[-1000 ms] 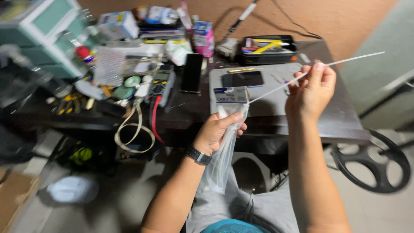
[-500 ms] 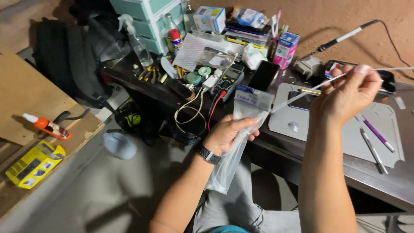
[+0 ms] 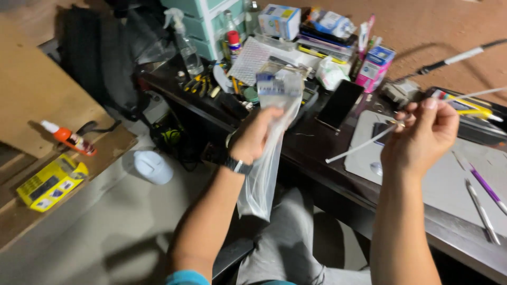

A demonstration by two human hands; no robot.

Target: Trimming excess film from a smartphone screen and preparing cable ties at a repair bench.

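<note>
My left hand (image 3: pixel 255 134) grips a long clear plastic bag (image 3: pixel 266 158) near its top, where a blue and white label (image 3: pixel 274 83) sits. The bag hangs down in front of the dark desk edge over my lap. My right hand (image 3: pixel 422 132) pinches a thin white rod (image 3: pixel 364 143) between thumb and fingers. The rod slants from lower left to upper right and its lower tip is free, to the right of the bag. A dark watch (image 3: pixel 236 164) is on my left wrist.
The dark desk (image 3: pixel 317 153) is crowded with a black phone (image 3: pixel 343 103), a pink box (image 3: pixel 374 67), a spray bottle (image 3: pixel 185 45), a grey laptop (image 3: pixel 449 179) and pens (image 3: pixel 483 187). On the floor at left lie a yellow box (image 3: pixel 48 182), an orange-capped bottle (image 3: pixel 68 138) and a white lid (image 3: pixel 152 167).
The rod has come out of the bag: its lower tip was at the bag's mouth and now hangs free to the right. My left hand has lifted the bag. The view has swung left.
</note>
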